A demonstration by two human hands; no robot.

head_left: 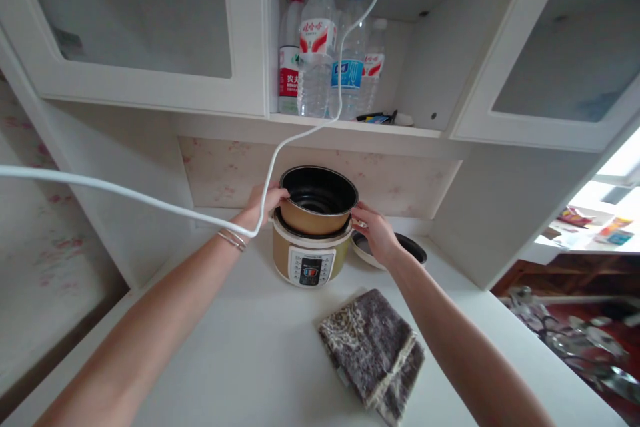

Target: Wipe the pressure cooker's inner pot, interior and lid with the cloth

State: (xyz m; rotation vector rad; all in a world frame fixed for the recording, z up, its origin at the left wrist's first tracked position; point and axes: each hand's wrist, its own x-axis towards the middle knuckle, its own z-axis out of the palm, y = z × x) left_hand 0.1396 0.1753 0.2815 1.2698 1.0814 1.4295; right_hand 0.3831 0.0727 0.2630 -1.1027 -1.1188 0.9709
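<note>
A rice cooker inner pot (319, 210), gold outside and black inside, sits partly raised in the mouth of the rice cooker (283, 255). My left hand (269, 199) grips the pot's rim at the left, thumb over the edge. On the right side, my right hand (373, 227) holds the pot near its rim with fingers pressed to the wall. The pot looks empty inside. The cooker has a white and gold body with a control panel (312, 267) facing me. Behind my right wrist lies a round dark lid-like piece (413, 248) with a pale rim.
A folded grey-brown patterned cloth (373, 347) lies on the white counter (240, 353) in front. A white cable (150, 199) hangs across the view, passing over my left wrist. Several plastic bottles (317, 47) stand on the open cabinet shelf above, between framed glass doors.
</note>
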